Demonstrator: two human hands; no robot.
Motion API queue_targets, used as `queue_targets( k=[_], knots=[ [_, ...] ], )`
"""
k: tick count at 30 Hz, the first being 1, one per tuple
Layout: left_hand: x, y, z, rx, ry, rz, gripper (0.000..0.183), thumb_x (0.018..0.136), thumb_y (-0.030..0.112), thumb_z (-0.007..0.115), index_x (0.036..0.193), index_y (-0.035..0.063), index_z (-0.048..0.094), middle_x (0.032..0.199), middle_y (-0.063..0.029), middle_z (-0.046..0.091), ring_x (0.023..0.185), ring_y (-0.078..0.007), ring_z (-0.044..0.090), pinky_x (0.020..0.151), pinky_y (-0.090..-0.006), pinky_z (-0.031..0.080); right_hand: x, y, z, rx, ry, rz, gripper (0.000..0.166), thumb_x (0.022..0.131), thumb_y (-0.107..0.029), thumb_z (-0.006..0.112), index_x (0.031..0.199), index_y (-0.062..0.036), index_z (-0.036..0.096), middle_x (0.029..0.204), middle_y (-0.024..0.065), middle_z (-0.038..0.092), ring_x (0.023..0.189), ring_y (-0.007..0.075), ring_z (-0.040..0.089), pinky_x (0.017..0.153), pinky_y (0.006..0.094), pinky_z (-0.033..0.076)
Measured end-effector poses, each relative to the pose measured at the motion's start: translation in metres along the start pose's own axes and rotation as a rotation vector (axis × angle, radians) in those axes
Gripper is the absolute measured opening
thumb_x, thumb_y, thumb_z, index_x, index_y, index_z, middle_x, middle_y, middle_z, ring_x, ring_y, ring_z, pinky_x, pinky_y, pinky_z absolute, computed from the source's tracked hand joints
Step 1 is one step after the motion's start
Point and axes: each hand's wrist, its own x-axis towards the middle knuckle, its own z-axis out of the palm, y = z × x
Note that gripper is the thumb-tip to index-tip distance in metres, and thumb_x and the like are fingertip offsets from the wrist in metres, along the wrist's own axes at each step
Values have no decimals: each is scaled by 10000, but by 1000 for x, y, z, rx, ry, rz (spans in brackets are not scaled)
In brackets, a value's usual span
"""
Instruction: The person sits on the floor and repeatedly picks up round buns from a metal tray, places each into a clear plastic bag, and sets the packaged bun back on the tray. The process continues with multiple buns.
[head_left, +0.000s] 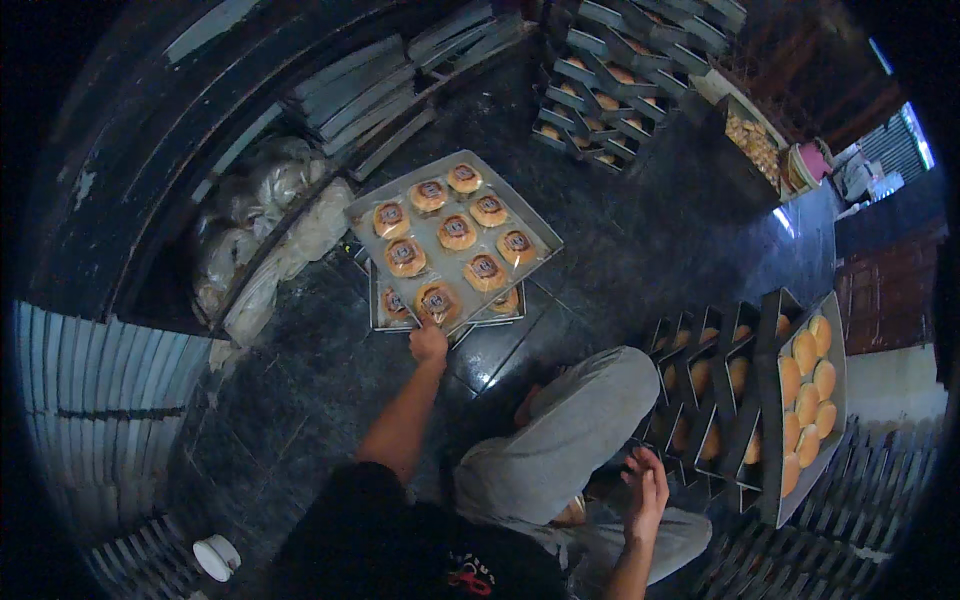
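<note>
My left hand grips the near corner of a metal baking tray. Several round buns in clear wrappers with printed labels lie spread on it. Beneath sits another tray, turned at a different angle, with wrapped buns partly hidden by the upper one. My right hand is held over my legs, fingers apart, with nothing in it. Closest to that hand, on the right, is a tall stack of trays laid crosswise; its top tray carries several plain golden buns.
Another crosswise stack of bun-filled trays stands at the far side. Clear plastic bags lie along the left. A box of bread pieces and a pink container are at far right. A white tub is at lower left.
</note>
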Motion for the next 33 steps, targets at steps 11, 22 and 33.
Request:
queue_targets(
  k=[11, 22, 33],
  knots=[
    [144, -15, 29, -111, -372, 167, 425, 949, 197, 580, 1264, -88, 586, 1199, -300, 636, 968, -455, 697, 724, -522, 630, -36, 55, 31, -85, 86, 307, 433, 1013, -250, 622, 1358, 6, 570, 1271, 110, 636, 1173, 195, 583, 1032, 341, 429],
    [94, -16, 11, -313, -341, 156, 416, 913, 68, 592, 1316, -35, 586, 1263, -192, 626, 922, -317, 713, 599, -435, 669, -35, 117, 46, 79, 119, 282, 408, 1025, -258, 616, 1340, -1, 584, 1244, 99, 658, 1157, 184, 563, 1041, 319, 412],
    [126, -38, 27, -83, -250, 285, 444, 950, 264, 661, 1286, -19, 595, 1007, -197, 717, 688, -285, 722, 486, -387, 588, -40, 124, 37, -111, 127, 265, 369, 1007, -231, 639, 1292, 2, 619, 1157, 65, 674, 1107, 151, 582, 985, 310, 448]
  ],
)
